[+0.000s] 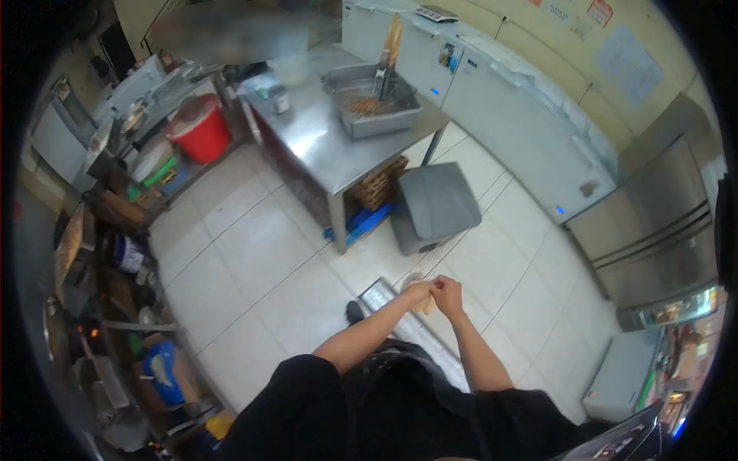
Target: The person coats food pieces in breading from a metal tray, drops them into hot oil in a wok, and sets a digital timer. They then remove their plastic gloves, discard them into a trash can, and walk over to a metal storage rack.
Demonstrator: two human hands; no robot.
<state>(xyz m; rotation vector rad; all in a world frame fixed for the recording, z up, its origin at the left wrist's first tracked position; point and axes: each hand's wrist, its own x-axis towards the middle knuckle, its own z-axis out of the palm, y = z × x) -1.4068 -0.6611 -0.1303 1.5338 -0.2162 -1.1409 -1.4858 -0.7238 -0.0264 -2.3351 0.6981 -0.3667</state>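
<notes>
Both hands meet in front of my body, over the tiled floor. My left hand (419, 293) grips what looks like a small, thin plastic bag (425, 306) with pale orange-yellow content. Part of it shows above and below the fingers; the rest is hidden behind the hand. Pinched fingertips of my right hand (447, 293) touch the same spot, apparently at the bag's edge. Whether the bag is knotted or loose is too small to tell.
A grey lidded bin (438, 201) stands ahead, beside a steel table (300, 138) bearing a grey tub (377, 124). White chest freezers (507, 115) line the right wall, near a steel refrigerator (651, 219). A metal floor strip (424, 340) runs below; cluttered shelves (138, 327) fill the left.
</notes>
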